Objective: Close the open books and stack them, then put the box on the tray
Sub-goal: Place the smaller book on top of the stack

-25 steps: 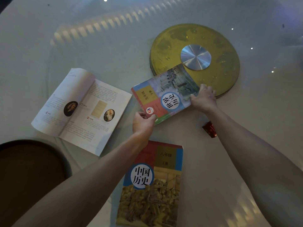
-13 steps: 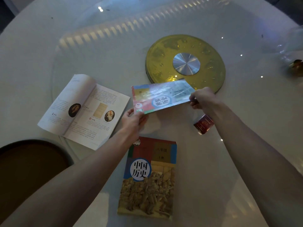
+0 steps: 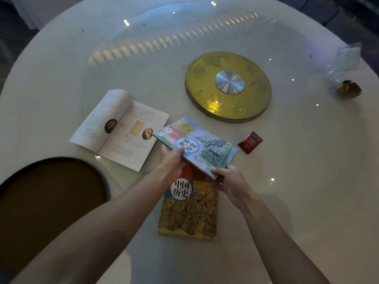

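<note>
I hold a closed blue-and-grey textbook (image 3: 202, 146) in the air, tilted, with my left hand (image 3: 172, 160) on its near left edge and my right hand (image 3: 227, 178) on its near corner. It hovers above the far end of a closed yellow-covered textbook (image 3: 189, 214) that lies flat on the table. An open book (image 3: 119, 128) lies face up to the left, its pages showing two round portraits. A small red box (image 3: 250, 142) sits on the table just right of the held book. A dark round tray (image 3: 49, 199) is at the near left.
A gold turntable disc (image 3: 228, 86) with a silver hub sits on the white round table (image 3: 307, 181) beyond the books. At the far right lie a clear plastic bag (image 3: 344, 60) and a small golden object (image 3: 349, 89).
Both hands lifted the blue-and-grey book from beside the gold disc and carried it toward me, turning it; it now hangs over the yellow book.
</note>
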A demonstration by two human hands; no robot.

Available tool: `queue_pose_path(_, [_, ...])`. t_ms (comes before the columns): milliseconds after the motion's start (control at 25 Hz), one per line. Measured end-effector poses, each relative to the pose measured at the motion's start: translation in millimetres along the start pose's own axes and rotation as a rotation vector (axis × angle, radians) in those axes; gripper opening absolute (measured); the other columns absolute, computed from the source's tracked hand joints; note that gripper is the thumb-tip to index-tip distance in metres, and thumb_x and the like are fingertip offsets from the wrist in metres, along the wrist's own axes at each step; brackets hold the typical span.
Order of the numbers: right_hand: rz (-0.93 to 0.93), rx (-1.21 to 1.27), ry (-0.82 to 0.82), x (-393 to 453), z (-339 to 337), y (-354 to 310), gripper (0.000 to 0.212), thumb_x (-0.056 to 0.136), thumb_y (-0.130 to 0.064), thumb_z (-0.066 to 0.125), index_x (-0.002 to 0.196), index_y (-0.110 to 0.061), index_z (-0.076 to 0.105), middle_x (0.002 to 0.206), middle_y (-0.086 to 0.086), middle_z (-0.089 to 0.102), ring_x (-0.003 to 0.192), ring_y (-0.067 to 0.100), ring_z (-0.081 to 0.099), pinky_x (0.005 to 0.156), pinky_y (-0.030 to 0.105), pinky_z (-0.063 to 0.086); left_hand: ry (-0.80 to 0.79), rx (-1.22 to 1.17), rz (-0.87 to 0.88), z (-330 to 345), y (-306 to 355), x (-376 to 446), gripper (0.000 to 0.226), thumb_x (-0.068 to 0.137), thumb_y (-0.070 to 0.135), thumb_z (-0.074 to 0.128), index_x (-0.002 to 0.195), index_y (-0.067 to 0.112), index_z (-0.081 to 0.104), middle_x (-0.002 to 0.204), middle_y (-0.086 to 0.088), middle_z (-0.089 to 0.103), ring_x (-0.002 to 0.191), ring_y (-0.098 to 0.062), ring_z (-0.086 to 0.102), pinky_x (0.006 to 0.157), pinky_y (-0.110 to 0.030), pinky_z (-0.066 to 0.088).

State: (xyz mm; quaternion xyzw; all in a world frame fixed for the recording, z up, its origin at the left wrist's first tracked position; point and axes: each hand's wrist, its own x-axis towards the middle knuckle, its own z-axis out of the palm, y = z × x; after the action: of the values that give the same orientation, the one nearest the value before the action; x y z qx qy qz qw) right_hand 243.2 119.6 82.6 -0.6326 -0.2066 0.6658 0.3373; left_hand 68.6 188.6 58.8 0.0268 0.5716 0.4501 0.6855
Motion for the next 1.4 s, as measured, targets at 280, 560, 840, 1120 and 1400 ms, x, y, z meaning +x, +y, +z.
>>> queue_pose_path(280, [0.017, 0.415, 0.282, -9, -34, 46, 0.018, 0.091, -0.005, 0.066, 0.109, -0.002, 0.069, 0.104, 0.022, 0.074, 0.080, 0.030, 0.071, 0.066, 0.038, 0.062, -0.184, 0.324, -0.010, -42, 1, -40, 0.044, 0.093, -0.010, 0.057, 0.132, 0.010, 0.051, 0.121, -0.025, 0.069, 0.110, -0.046, 0.068, 0.095, -0.065, 0.051])
queue_pose_path(560, [0.023, -0.130, 0.265, -28, -34, 81, 0.017, 0.091, -0.001, 0.070, 0.105, -0.007, 0.064, 0.108, 0.019, 0.072, 0.083, 0.027, 0.071, 0.070, 0.043, 0.064, -0.030, 0.620, 0.125, -75, -24, -34, 0.037, 0.093, 0.008, 0.070, 0.127, 0.008, 0.056, 0.112, -0.016, 0.072, 0.086, -0.024, 0.074, 0.051, -0.027, 0.058])
queue_pose_path(840, [-0.021, -0.580, 0.345, -38, -16, 109, 0.012, 0.089, -0.011, 0.064, 0.097, -0.010, 0.055, 0.095, 0.011, 0.068, 0.076, 0.020, 0.066, 0.063, 0.040, 0.055, 0.028, 0.983, 0.286, -96, -45, -37, 0.056, 0.091, 0.002, 0.063, 0.141, 0.026, 0.058, 0.114, -0.007, 0.075, 0.100, -0.023, 0.071, 0.055, -0.018, 0.049])
queue_pose_path(1120, [-0.032, -0.956, 0.332, -45, -15, 123, 0.019, 0.087, -0.028, 0.061, 0.089, -0.016, 0.047, 0.081, 0.003, 0.059, 0.071, 0.022, 0.056, 0.062, 0.038, 0.044, 0.001, 1.203, 0.334, -117, -58, -26, 0.043, 0.085, 0.012, 0.063, 0.118, 0.039, 0.062, 0.105, -0.006, 0.067, 0.097, -0.024, 0.069, 0.081, -0.045, 0.062])
queue_pose_path(1400, [-0.073, -1.039, 0.436, -37, -15, 116, 0.024, 0.100, -0.039, 0.055, 0.099, -0.015, 0.059, 0.091, 0.001, 0.067, 0.084, 0.025, 0.064, 0.073, 0.038, 0.053, -0.031, 1.359, 0.377, -120, -56, -24, 0.050, 0.093, 0.020, 0.063, 0.141, 0.031, 0.052, 0.116, -0.008, 0.059, 0.108, -0.026, 0.061, 0.091, -0.046, 0.057])
